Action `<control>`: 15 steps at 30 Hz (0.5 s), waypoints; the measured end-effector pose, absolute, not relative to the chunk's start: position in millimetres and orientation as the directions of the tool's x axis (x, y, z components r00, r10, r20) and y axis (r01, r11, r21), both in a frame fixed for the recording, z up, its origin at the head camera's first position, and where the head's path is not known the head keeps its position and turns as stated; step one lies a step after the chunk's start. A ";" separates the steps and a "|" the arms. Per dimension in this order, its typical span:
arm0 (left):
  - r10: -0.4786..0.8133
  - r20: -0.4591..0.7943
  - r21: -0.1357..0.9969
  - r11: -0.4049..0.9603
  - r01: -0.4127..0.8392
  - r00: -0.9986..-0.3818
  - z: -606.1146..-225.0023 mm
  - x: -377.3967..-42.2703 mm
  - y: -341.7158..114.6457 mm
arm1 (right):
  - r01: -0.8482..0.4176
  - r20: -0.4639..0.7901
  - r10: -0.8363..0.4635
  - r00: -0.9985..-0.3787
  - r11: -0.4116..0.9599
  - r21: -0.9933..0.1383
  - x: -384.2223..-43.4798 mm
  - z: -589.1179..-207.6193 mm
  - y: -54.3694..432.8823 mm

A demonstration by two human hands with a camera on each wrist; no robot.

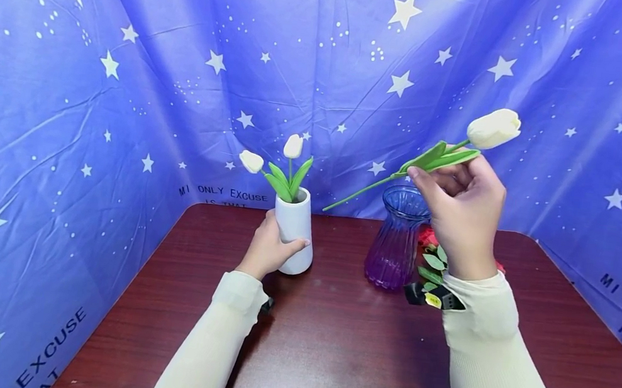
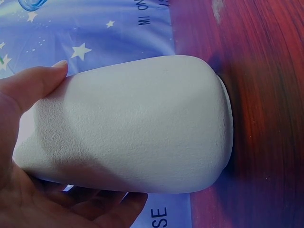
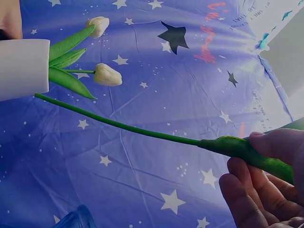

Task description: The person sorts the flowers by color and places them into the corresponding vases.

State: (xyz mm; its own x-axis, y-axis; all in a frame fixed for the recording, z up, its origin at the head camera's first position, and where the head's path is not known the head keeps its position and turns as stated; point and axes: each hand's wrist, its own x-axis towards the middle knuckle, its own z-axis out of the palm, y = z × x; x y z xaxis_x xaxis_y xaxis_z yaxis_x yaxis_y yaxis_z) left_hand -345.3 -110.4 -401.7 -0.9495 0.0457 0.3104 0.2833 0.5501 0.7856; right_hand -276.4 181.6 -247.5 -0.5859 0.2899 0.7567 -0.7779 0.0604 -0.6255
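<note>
A white vase [image 1: 296,233] stands upright on the table, and my left hand [image 1: 270,250] grips it from the left side. In the left wrist view the thumb and fingers wrap round the vase [image 2: 137,126], its base by the tabletop. Two white tulips [image 1: 293,146] with green leaves stick out of its mouth. My right hand [image 1: 466,207] pinches another white tulip [image 1: 494,128] by its leaves and upper stem. That tulip is tilted, bloom up to the right, its bare stem [image 3: 118,124] slanting down toward the vase, the tip near the rim in the right wrist view.
A ribbed glass vase [image 1: 392,253], blue above and purple below, stands right of the white vase, below the raised right hand. Red roses [image 1: 428,236] with green leaves lie beside it, partly hidden by the right wrist. A blue star-printed cloth [image 1: 311,80] hangs behind the dark red table [image 1: 329,347].
</note>
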 end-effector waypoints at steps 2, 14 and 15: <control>0.048 0.308 0.788 0.547 0.284 -0.950 -401.0 -344.8 -109.2 | -0.777 0.759 0.285 -0.586 0.069 -0.626 -276.3 -246.5 180.6; 0.037 0.288 0.794 0.550 0.260 -0.957 -401.2 -344.7 -108.4 | -0.780 0.774 0.261 -0.578 0.102 -0.617 -275.2 -243.1 171.2; 0.038 0.287 0.795 0.549 0.260 -0.957 -400.8 -344.5 -108.3 | -0.779 0.776 0.256 -0.576 0.115 -0.616 -275.1 -242.5 170.5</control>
